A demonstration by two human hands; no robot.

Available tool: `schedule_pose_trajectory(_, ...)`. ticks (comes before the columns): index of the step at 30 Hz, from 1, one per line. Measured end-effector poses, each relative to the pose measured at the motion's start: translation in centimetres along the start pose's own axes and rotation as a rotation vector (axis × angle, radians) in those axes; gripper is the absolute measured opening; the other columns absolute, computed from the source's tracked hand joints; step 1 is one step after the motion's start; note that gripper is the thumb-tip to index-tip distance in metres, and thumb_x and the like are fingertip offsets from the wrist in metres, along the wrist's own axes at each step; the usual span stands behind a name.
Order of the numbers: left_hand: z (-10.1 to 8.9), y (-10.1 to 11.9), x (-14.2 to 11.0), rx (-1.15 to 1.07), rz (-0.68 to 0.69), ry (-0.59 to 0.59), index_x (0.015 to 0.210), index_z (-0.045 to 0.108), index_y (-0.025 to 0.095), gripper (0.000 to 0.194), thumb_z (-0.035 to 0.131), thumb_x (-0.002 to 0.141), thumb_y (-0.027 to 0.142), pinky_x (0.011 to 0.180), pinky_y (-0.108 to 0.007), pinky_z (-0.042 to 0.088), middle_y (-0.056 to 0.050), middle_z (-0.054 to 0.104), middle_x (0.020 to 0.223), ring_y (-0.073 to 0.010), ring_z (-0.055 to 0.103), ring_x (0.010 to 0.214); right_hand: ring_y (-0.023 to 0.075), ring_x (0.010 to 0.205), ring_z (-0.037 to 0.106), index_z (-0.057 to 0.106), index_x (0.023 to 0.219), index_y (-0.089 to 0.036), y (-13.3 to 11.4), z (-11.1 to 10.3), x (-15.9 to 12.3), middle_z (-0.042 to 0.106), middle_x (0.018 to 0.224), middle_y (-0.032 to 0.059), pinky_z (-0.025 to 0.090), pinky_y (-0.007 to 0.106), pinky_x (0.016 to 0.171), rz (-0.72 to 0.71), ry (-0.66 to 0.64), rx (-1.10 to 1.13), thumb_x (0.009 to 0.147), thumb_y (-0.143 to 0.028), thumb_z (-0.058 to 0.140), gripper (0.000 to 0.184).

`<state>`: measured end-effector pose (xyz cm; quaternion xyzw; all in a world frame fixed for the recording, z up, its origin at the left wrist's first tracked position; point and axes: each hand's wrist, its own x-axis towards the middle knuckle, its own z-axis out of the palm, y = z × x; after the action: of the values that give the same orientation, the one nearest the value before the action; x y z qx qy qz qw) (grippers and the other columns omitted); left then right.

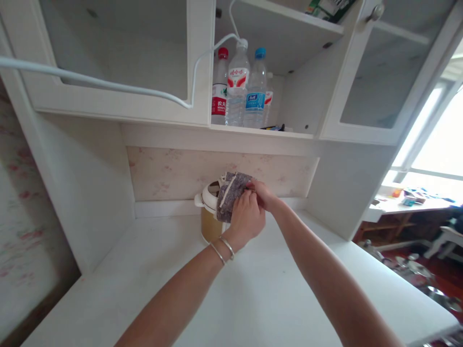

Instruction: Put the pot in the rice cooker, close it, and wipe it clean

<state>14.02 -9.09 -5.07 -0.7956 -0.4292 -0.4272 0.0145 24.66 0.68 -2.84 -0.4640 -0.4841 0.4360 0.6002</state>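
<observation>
A folded grey-brown cloth (231,195) with pale edging is held up by both hands in front of a pressure cooker. My left hand (249,214), with two bangles at its wrist, has its fingers closed on the cloth's lower right part. Just behind it, my right hand (264,195) pinches the cloth's upper right edge. The cooker (210,224) has a gold-coloured body and a white lid; it stands upright on the white counter (162,270) against the back. Cloth and hands hide its right side, and I cannot tell whether the cloth touches it.
Above, an open cabinet shelf (298,134) holds several plastic bottles (237,96). A white cable (126,87) hangs across the left cabinet door (197,72). White side panels (347,188) bound the counter. At far right, pots and lids (412,270) stand low near a cluttered desk (423,207).
</observation>
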Motion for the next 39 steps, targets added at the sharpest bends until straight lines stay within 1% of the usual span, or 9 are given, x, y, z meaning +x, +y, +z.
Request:
schedule_pose_trajectory(5,1.8,-2.4,0.9,0.326,0.066,-0.061,0.14,0.036,0.015,0.069,0.049,0.083,0.051,0.109,-0.063,0.013,-0.017,0.034,0.148,-0.037,0.025,0.137,0.0124,0.071,0.063,0.057,0.08,-0.017,1.6,-4.8,-2.3,0.062,0.089,0.0037,0.055,0.026,0.072,-0.019,0.155,0.172,0.088,-0.03,0.046,0.019)
schedule_pose_trajectory(11,-2.6,-8.0,0.7,0.405,0.13,-0.231,0.141,0.037,0.023,0.062,0.049,0.082,0.036,0.111,-0.05,0.023,-0.008,0.042,0.145,-0.0288,0.035,0.133,0.0147,0.067,0.063,0.058,0.089,-0.019,11.3,-11.3,-7.2,0.063,0.101,0.0067,0.055,0.03,0.062,0.27,0.17,-0.051,0.086,-0.035,0.049,0.019)
schedule_pose_trajectory(14,-4.6,-11.0,2.0,0.348,0.026,-0.282,0.142,0.036,0.023,0.059,0.043,0.085,0.032,0.108,-0.04,0.031,-0.006,0.046,0.142,-0.0258,0.042,0.13,0.0148,0.067,0.062,0.059,0.085,-0.019,17.3,-11.9,-10.6,0.065,0.091,0.0057,0.051,0.027,0.062,0.363,0.19,-0.196,0.087,-0.038,0.045,0.023)
schedule_pose_trajectory(17,-5.1,-12.8,4.4,0.281,-0.087,-0.288,0.141,0.039,0.024,0.056,0.042,0.085,0.033,0.1,-0.035,0.04,-0.006,0.052,0.137,-0.0262,0.053,0.119,0.0162,0.062,0.06,0.059,0.08,-0.021,20.8,-10.5,-13.2,0.066,0.075,0.0034,0.045,0.025,0.059,0.218,0.203,-0.545,0.09,-0.048,0.034,0.038)
schedule_pose_trajectory(22,-4.5,-13.4,9.4,0.234,-0.163,-0.173,0.129,0.052,0.024,0.045,0.043,0.086,0.034,0.092,-0.036,0.044,-0.008,0.064,0.12,-0.0276,0.059,0.109,0.0166,0.074,0.062,0.062,0.081,-0.024,21.1,-8.7,-14.4,0.069,0.084,0.0009,0.04,0.024,0.062,0.099,0.057,-0.847,0.092,-0.048,0.028,0.043)
schedule_pose_trajectory(28,-4.7,-13.5,16.4,0.272,-0.227,0.026,0.122,0.054,0.016,0.043,0.046,0.085,0.036,0.09,-0.038,0.043,-0.015,0.064,0.115,-0.0293,0.06,0.105,0.017,0.073,0.06,0.059,0.075,-0.024,20.7,-8.6,-14.2,0.067,0.077,0.0003,0.036,0.024,0.061,0.074,0.073,-0.917,0.094,-0.044,0.028,0.041)
schedule_pose_trajectory(30,-4.3,-12.9,17.7,0.241,-0.115,-0.074,0.119,0.057,0.017,0.042,0.049,0.083,0.038,0.089,-0.034,0.044,-0.013,0.066,0.112,-0.0272,0.061,0.103,0.0172,0.073,0.06,0.059,0.075,-0.024,20.8,-8.6,-14.2,0.067,0.078,0.0005,0.035,0.024,0.061,0.051,0.064,-0.953,0.094,-0.043,0.029,0.04)
schedule_pose_trajectory(35,-1.7,-11.1,17.7,0.087,0.052,-0.562,0.107,0.066,0.021,0.044,0.057,0.075,0.05,0.087,-0.028,0.045,-0.006,0.068,0.11,-0.0233,0.062,0.098,0.0172,0.073,0.06,0.059,0.076,-0.024,20.7,-8.4,-14.4,0.067,0.08,0.0012,0.035,0.024,0.061,0.026,0.048,-0.997,0.095,-0.041,0.03,0.039)
schedule_pose_trajectory(39,-0.3,-12.0,17.4,-0.034,-0.024,-0.511,0.112,0.065,0.024,0.049,0.06,0.072,0.051,0.094,-0.031,0.042,-0.006,0.064,0.121,-0.0255,0.057,0.11,0.0169,0.073,0.06,0.059,0.075,-0.024,20.4,-8.3,-14.6,0.067,0.081,0.0018,0.034,0.024,0.061,0.008,0.037,-1.009,0.095,-0.039,0.03,0.038)
